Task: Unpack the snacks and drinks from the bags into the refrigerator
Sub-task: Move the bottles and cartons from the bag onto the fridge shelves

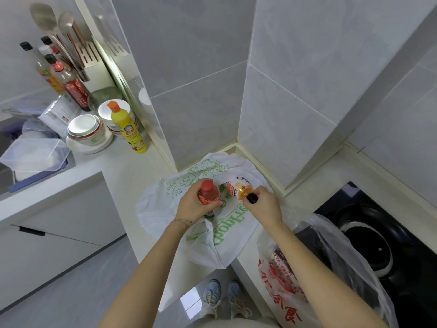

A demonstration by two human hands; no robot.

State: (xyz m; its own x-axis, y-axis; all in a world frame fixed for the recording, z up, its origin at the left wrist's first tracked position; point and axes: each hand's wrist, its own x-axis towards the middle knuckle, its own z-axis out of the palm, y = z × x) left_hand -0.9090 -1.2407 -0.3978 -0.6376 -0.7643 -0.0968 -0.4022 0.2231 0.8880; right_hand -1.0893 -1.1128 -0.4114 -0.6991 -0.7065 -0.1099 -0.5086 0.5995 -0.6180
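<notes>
Red-capped bottle (208, 197): stands nearly upright above the open bag, cap toward the camera, long axis close to vertical. It looks rigid, full and fairly heavy for its size, and its smooth sides may slip, so the body is the safest place to hold it.
Left hand (192, 207): fingers and thumb curl round that bottle's middle.
White carrier bag (230, 223): thin and limp, printed in green, lying slack on the pale counter (123, 171) in the tiled corner. It gives the bottles no support.
Orange drink bottle (237, 188): lies tilted over the bag mouth, base toward the wall at upper left, black cap (252, 198) toward the lower right. A hold on the neck alone looks weak; the body offers more.
Right hand (263, 207): fingertips pinch the capped end.
Clear bag (287, 278): red-printed and crinkly, beside the right forearm, with packets still inside.
Refrigerator: out of view; nothing here shows either bottle stored yet.
</notes>
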